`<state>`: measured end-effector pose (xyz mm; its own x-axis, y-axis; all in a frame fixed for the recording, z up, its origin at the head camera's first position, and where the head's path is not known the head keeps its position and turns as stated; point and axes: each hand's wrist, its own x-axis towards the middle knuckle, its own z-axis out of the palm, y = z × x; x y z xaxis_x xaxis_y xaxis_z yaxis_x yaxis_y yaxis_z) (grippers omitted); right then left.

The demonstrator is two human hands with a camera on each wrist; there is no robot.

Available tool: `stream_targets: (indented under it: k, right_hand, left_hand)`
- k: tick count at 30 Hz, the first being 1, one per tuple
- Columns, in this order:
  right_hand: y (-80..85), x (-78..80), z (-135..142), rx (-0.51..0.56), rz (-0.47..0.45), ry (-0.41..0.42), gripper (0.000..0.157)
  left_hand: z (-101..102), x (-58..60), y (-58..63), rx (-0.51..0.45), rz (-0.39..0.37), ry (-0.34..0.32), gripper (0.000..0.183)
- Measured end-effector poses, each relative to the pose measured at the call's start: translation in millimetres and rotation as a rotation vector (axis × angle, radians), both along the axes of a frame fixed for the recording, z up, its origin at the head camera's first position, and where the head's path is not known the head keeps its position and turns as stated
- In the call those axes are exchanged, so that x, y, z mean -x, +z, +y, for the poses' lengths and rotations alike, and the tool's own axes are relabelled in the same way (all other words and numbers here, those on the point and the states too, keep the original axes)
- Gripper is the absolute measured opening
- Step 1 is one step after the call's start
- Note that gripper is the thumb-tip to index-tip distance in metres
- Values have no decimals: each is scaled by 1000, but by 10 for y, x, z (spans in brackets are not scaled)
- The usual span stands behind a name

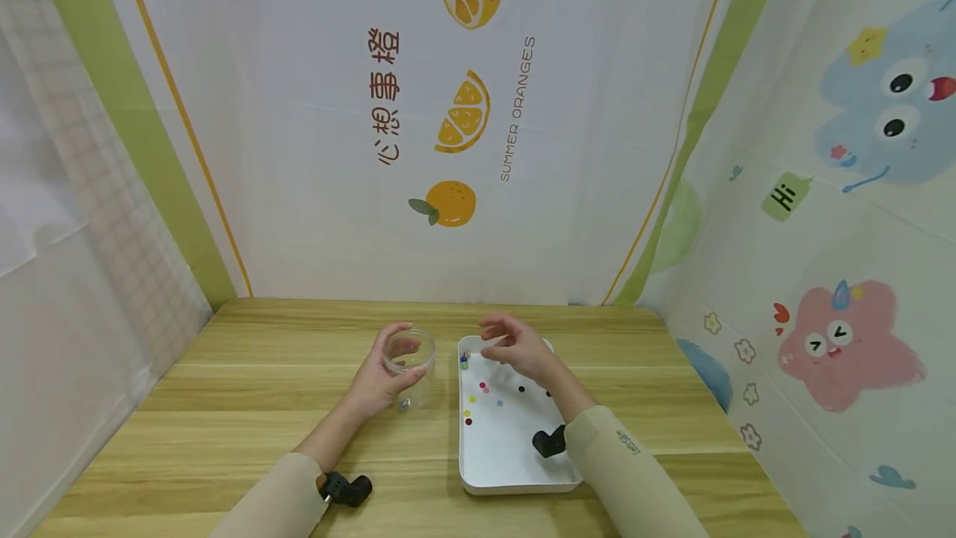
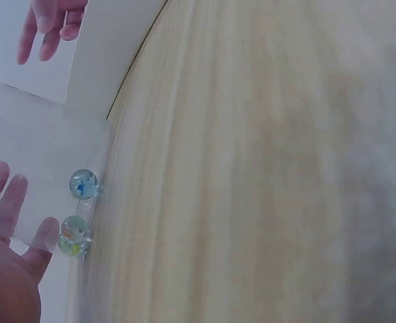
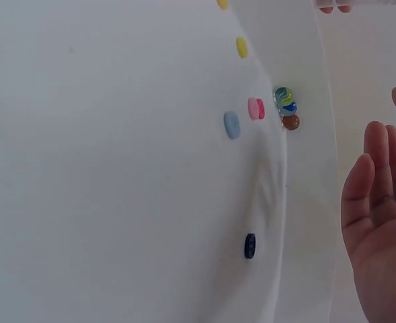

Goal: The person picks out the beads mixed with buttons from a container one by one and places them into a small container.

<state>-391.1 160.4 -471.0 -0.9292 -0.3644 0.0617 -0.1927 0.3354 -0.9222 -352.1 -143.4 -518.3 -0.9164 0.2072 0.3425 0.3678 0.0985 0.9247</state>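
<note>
My left hand point(image 1: 373, 384) grips a clear plastic jar point(image 1: 424, 384), its thumb and fingers around the side near the rim. Glass marbles point(image 2: 83, 184) lie at the bottom of the jar. My right hand point(image 1: 524, 349) hovers over the far end of a white tray point(image 1: 515, 459), its fingers loosely bent. Nothing shows between those fingers in the right wrist view. Below and left of this hand, several marbles point(image 3: 287, 101) sit together against the tray's left wall. Small round buttons lie scattered on the tray floor, among them a black button point(image 3: 250, 246) and a blue button point(image 3: 232, 125).
The jar is just left of the tray over a wooden table point(image 1: 261, 405). Along the tray's left side are a yellow button point(image 1: 472, 399) and a dark red button point(image 1: 468, 422). A printed cloth point(image 1: 314, 231) hangs behind the table, with more cloth at both sides.
</note>
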Motion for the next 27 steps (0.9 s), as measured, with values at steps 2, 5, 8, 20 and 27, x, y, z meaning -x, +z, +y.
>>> stream_targets:
  k: [2,5,8,20,27]
  right_hand:
    - [-22,11,8,-15,-6,-6,48]
    - [-59,33,20,-31,-12,-11,48]
    - [-91,49,27,-36,-21,-15,49]
    - [-158,54,-6,-73,-43,14,49]
    - [-218,63,-64,-105,-52,33,44]
  left_hand:
    - [0,-3,5,-1,-1,1,76]
    - [-1,-7,9,-3,-6,-1,77]
    - [0,-10,12,-7,-9,-5,77]
    - [-1,-17,24,1,-5,-1,77]
    - [3,-22,31,3,-11,6,78]
